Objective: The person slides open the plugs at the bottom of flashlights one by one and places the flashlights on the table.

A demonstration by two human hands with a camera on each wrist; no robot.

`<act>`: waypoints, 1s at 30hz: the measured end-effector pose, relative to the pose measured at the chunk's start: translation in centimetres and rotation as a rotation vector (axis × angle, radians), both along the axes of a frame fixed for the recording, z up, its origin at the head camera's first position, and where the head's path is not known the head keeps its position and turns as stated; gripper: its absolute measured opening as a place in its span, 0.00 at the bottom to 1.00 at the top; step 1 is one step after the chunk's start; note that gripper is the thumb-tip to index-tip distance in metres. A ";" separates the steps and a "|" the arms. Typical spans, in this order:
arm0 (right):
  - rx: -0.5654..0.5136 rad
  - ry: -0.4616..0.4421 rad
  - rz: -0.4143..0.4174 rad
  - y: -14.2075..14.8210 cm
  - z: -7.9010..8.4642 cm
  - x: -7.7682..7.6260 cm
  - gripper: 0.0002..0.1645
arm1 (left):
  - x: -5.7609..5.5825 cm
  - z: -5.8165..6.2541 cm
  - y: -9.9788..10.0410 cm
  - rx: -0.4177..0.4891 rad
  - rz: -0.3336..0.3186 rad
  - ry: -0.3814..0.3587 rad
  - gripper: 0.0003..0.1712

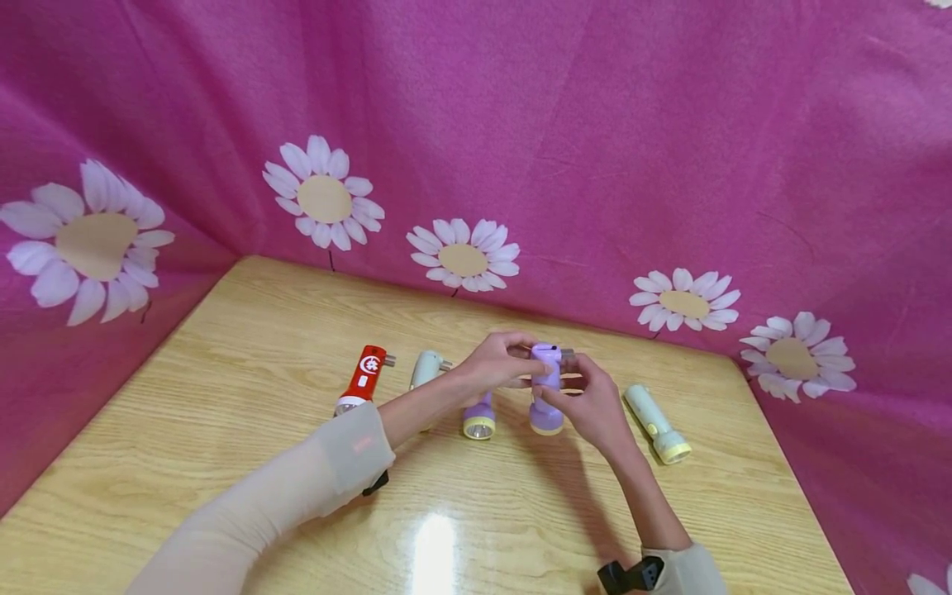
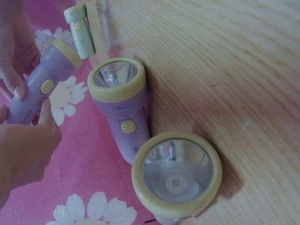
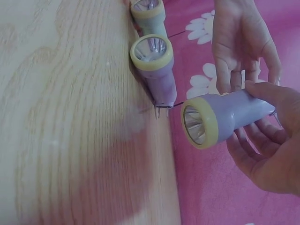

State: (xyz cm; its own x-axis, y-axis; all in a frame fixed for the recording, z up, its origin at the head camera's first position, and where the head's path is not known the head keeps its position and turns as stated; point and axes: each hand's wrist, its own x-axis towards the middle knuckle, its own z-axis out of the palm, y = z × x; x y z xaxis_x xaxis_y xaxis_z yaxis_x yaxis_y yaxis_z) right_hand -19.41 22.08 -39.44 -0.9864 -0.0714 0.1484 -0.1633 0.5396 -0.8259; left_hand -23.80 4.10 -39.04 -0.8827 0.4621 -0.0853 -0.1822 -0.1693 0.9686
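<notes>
Both hands hold a purple flashlight (image 1: 546, 397) with a yellow lens rim, raised over the table with its lens end downward. My left hand (image 1: 494, 361) pinches its upper body, the thumb across the front and fingers behind. Around its side curls my right hand (image 1: 591, 405), thumb low on the body and fingers near the metal plug prongs (image 1: 568, 355) that stick out at the tail. The left wrist view shows a yellow switch (image 2: 47, 86) on the body. Beside the left hand lies a second purple flashlight (image 1: 479, 420), partly hidden by that hand; its prongs (image 3: 161, 111) are out.
On the wooden table (image 1: 476, 529), a red flashlight (image 1: 364, 376) and a pale green flashlight (image 1: 426, 369) with prongs out lie to the left, the latter partly behind the left arm. Another pale green flashlight (image 1: 654, 420) lies right. A pink flowered cloth (image 1: 565, 165) hangs around the table.
</notes>
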 end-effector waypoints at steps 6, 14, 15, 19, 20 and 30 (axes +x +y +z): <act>0.017 -0.013 -0.010 0.0 -0.1 0.1 0.24 | 0.0 -0.2 0.1 -0.001 -0.013 -0.037 0.21; 0.009 -0.025 -0.029 0.2 -0.2 0.1 0.24 | 0.0 -0.6 0.4 -0.011 -0.009 -0.043 0.23; 0.003 -0.029 -0.033 0.2 -0.1 0.0 0.24 | 0.0 -0.7 0.5 -0.013 -0.009 -0.046 0.24; -0.030 -0.052 -0.048 0.3 0.1 0.0 0.25 | 0.1 -1.0 0.7 -0.029 -0.015 -0.050 0.25; -0.038 -0.059 -0.052 0.3 0.1 -0.1 0.25 | 0.2 -1.1 0.7 -0.032 -0.015 -0.051 0.26; -0.111 -0.100 -0.041 0.5 -0.4 -0.2 0.25 | 0.2 -1.4 1.2 -0.082 0.009 -0.067 0.20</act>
State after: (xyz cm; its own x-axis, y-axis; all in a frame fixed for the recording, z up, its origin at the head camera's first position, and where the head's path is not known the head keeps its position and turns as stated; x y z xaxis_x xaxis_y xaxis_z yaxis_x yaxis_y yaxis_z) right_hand -19.61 22.56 -39.88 -0.9983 -0.0195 0.0543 -0.0573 0.4490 -0.8917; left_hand -23.57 5.33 -40.46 -0.8778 0.4435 -0.1811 -0.2457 -0.0922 0.9650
